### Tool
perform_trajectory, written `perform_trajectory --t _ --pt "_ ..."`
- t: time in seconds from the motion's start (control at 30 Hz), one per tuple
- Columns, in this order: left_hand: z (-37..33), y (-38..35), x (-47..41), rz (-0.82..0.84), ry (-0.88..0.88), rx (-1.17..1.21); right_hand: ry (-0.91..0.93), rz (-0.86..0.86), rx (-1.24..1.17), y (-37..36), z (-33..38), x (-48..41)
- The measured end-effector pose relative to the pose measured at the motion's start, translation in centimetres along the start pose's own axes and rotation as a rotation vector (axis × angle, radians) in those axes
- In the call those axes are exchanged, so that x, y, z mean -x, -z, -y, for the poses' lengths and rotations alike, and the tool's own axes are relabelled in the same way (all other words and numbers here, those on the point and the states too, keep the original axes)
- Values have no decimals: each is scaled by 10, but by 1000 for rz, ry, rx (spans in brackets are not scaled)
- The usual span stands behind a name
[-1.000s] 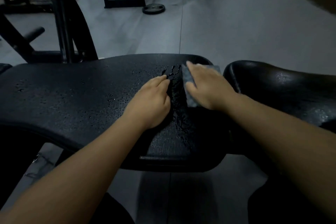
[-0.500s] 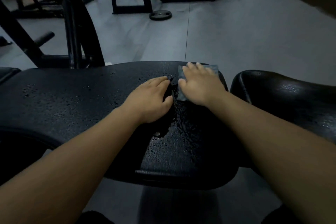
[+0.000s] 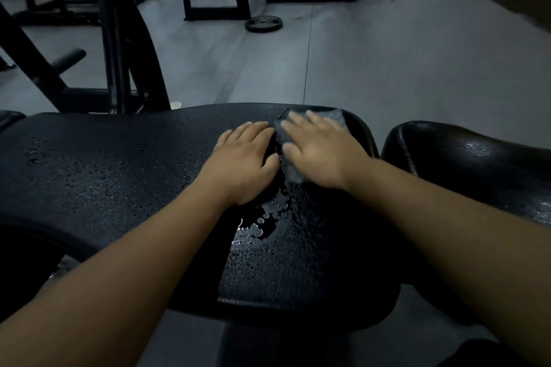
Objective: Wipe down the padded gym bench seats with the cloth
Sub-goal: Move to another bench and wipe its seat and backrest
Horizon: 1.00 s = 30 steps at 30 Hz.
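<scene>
A grey cloth (image 3: 293, 173) lies on the wet, droplet-beaded pad (image 3: 119, 182), mostly hidden under your flat right hand (image 3: 325, 155); your left hand (image 3: 244, 164) rests flat beside it.

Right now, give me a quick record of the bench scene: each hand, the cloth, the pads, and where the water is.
right hand: flat on the cloth, pressing it to the pad
left hand: flat on the pad beside the cloth, holding nothing
cloth: grey, near the pad's far right end, mostly under the right hand
bench pad: black, beaded with droplets
water: pooled drops just nearer than the hands
second pad: to the right, wet sheen, no hand on it
floor: weight plate lying flat
</scene>
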<state>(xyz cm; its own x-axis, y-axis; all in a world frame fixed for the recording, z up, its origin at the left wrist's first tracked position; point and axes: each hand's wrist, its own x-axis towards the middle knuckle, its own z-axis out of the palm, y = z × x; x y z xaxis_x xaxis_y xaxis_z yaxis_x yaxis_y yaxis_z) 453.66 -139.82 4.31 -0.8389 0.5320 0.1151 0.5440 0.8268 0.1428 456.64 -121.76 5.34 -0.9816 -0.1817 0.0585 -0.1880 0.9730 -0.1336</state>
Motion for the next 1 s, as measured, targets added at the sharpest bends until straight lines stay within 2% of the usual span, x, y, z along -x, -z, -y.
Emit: perform_trajectory --t 0.07,0.1,0.2,0.3,0.4,0.47,0.5,0.6,0.7,0.8,0.87,0.93,1.0 --pt "1 -1 0 4 4 2 115 -1 -37 4 -8 32" --pt "0 -1 0 8 10 6 94 8 -48 6 -17 36" --pt "-5 1 1 12 22 25 -135 -13 22 3 -36 -5" --pt "-4 2 1 0 31 55 -262 -24 24 -1 -6 -40" --pt "-1 2 3 -49 37 56 -65 -9 -16 1 13 -9" --pt "-2 2 3 -54 33 55 94 12 -32 5 4 33" --pt "-2 2 3 -47 34 55 108 34 -29 7 -8 45" --pt "-4 2 2 -28 40 55 -82 43 18 8 -38 20" --pt "-4 3 2 -9 33 57 -240 -10 38 0 -8 -14" --pt "-3 9 5 46 26 68 -54 8 -1 -3 28 20" --pt "-5 12 12 91 24 50 69 7 -31 2 24 63" --pt "-11 12 23 93 30 35 45 27 -21 6 3 72" --pt "-17 8 34 65 40 39 -89 1 14 4 -7 52"
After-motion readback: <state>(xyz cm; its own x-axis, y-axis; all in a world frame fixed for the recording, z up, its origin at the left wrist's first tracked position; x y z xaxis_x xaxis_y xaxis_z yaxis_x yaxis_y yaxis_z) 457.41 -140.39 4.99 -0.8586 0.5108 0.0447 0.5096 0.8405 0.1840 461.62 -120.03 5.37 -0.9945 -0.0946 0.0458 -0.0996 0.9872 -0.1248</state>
